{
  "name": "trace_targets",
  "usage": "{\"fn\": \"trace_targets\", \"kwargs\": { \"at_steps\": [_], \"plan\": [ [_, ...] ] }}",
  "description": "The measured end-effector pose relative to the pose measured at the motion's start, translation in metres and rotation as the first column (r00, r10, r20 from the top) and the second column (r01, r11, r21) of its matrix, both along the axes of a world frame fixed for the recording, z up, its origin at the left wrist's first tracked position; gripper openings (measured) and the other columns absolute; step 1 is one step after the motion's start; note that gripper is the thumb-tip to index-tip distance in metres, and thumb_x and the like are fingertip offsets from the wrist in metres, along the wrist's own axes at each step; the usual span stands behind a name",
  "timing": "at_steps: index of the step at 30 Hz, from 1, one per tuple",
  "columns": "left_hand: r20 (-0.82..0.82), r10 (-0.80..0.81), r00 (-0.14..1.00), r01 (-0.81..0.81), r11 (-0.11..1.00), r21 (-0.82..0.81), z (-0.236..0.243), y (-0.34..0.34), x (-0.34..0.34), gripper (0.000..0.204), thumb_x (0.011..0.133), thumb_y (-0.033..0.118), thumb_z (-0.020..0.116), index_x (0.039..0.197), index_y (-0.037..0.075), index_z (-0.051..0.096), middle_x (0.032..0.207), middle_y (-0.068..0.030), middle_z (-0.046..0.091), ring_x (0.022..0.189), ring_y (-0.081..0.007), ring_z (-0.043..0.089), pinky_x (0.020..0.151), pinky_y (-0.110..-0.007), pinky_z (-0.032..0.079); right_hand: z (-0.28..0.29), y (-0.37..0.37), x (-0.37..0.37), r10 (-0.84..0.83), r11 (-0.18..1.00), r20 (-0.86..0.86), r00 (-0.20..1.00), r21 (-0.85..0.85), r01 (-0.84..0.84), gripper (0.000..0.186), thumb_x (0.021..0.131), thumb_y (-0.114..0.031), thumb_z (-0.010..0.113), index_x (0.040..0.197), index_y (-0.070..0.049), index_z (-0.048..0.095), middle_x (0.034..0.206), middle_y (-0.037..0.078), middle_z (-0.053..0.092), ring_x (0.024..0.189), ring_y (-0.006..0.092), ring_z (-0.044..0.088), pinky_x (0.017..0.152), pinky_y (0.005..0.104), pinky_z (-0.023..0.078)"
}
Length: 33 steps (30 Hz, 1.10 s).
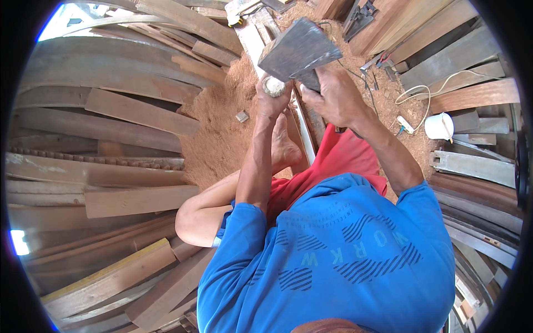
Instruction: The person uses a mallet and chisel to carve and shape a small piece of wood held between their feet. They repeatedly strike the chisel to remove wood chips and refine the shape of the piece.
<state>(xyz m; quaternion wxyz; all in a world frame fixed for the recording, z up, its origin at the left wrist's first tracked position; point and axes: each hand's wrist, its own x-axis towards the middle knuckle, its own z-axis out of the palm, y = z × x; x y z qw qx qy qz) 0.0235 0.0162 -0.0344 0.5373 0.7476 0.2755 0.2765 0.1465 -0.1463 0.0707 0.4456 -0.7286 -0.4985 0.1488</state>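
My right hand (pixel 340 100) is wrapped round the short handle of a mallet. The mallet's big, dark, block-shaped head (pixel 300 50) is raised just beyond my hands. In my left hand (pixel 271 104) stands a chisel (pixel 273 86), its round, pale, battered handle end facing up. My left fist and the mallet head hide the chisel's blade. Below my hands, a narrow wooden piece with a pale edge (pixel 305 129) runs between my bare foot (pixel 284 145) and my red-clothed leg.
Wood shavings (pixel 208 133) cover the floor, with a small block (pixel 242 116) on them. Curved planks (pixel 133 114) are piled at left, more boards (pixel 477 172) at right. Also at right are a white bucket (pixel 438 126), a pale cable (pixel 425 95) and red-handled pliers (pixel 383 60).
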Motion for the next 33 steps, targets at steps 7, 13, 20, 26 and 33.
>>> {"fn": "trace_targets", "kwargs": {
  "at_steps": [7,13,20,26,33],
  "plan": [
    [0.212,-0.025,0.977,0.007,0.996,0.084,-0.013,-0.006,0.016,0.034,0.083,0.003,0.076,0.116,0.001,0.067,0.109,-0.0083,0.075,0.099,-0.0141,0.069,0.085,-0.029,0.056,-0.029,-0.014,-0.003,0.05,0.994,0.09,0.995,-0.103,-0.04,0.039,0.084,-0.015,0.067,0.118,0.001,0.059,0.074,0.024,0.066,0.07,0.0395,0.068,0.072,0.0478,0.055],
    [0.05,0.028,0.998,-0.038,0.976,0.216,0.038,0.016,0.027,0.018,0.086,0.007,0.076,0.09,0.005,0.058,0.08,-0.001,0.064,0.074,-0.0085,0.06,0.065,-0.028,0.05,0.044,-0.018,0.012,-0.025,0.992,-0.188,0.982,0.117,0.047,0.036,0.086,-0.018,0.066,0.118,-0.001,0.059,0.084,0.02,0.069,0.075,0.0368,0.069,0.075,0.0433,0.055],
    [-0.076,0.027,0.997,-0.022,0.998,0.066,0.029,0.021,0.035,0.017,0.088,0.01,0.077,0.089,0.006,0.06,0.076,-0.0004,0.063,0.072,-0.0078,0.06,0.064,-0.027,0.05,0.079,-0.024,0.026,-0.187,0.91,-0.291,0.938,0.307,0.277,0.017,0.092,-0.012,0.07,0.104,-0.002,0.063,0.078,0.002,0.065,0.067,0.0095,0.06,0.064,0.0271,0.05],
    [-0.102,-0.011,0.995,0.023,0.993,0.118,0.011,0.014,0.047,0.022,0.082,0.011,0.079,0.097,0.004,0.064,0.081,-0.0046,0.07,0.076,-0.0135,0.067,0.07,-0.03,0.056,0.025,0.011,0.03,-0.106,0.989,-0.119,0.987,0.093,0.118,0.031,0.092,-0.019,0.065,0.114,0.001,0.061,0.09,0.018,0.071,0.08,0.0308,0.07,0.075,0.0412,0.056],
    [-0.21,-0.01,0.978,0.037,0.991,0.127,0.022,0.014,0.038,0.018,0.083,0.01,0.078,0.089,0.004,0.061,0.081,-0.0047,0.069,0.076,-0.0128,0.065,0.067,-0.032,0.055,0.039,0.015,0.032,-0.106,0.993,-0.009,0.994,0.051,0.107,0.031,0.091,-0.02,0.066,0.115,-0.001,0.062,0.092,0.023,0.071,0.085,0.0392,0.07,0.079,0.0463,0.055]
  ]
}}
